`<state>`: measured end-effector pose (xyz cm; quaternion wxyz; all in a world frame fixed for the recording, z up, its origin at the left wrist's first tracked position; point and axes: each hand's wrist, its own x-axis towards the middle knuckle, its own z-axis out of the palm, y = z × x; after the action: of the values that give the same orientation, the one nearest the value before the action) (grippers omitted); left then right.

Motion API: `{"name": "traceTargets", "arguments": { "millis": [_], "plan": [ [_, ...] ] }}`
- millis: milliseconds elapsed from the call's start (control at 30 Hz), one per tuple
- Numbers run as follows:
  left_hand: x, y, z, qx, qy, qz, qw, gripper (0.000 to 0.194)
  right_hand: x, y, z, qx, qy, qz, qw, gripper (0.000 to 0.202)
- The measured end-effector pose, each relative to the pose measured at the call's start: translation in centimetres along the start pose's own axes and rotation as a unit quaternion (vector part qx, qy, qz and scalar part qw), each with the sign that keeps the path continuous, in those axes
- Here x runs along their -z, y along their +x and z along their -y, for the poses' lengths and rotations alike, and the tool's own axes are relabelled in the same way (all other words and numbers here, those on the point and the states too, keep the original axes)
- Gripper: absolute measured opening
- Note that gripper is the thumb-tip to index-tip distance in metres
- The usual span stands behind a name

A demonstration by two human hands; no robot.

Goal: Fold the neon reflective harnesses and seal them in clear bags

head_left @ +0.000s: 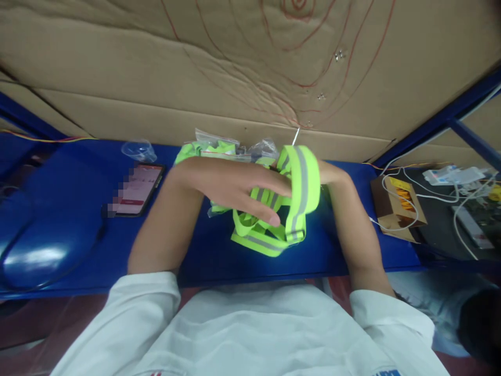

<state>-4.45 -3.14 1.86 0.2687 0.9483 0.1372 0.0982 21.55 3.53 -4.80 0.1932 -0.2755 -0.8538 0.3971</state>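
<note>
A neon yellow-green reflective strap [300, 183] with a grey stripe is bunched in loops above the blue table. My left hand [238, 185] reaches across from the left and is closed on the strap, its thumb in front and its fingers passing behind a wide loop. My right hand [327, 173] comes in from the right behind that loop. Its fingers are hidden by the strap, so their grip cannot be made out. Just beyond my hands lie clear plastic bags [217, 143] with more neon-green material.
On the blue table [235, 269], a phone [141, 190] and a clear plastic cup [139, 150] are at left. An open cardboard box [395, 201] with yellow packets and white cables [442, 197] are at right. A cardboard panel [242, 68] stands behind.
</note>
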Motion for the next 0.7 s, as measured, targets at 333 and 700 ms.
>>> {"name": "traceTargets", "arguments": {
  "millis": [333, 700],
  "plan": [
    [-0.5, 0.4, 2.2, 0.124, 0.071, -0.221, 0.965, 0.067, 0.3, -0.9, 3.9, 0.054, 0.06, -0.164, 0.983, 0.04],
    [0.9, -1.0, 3.5, 0.137, 0.103, -0.29, 0.942, 0.037, 4.3, -6.4, 6.1, -0.067, -0.203, -0.093, 0.973, 0.035]
  ]
}}
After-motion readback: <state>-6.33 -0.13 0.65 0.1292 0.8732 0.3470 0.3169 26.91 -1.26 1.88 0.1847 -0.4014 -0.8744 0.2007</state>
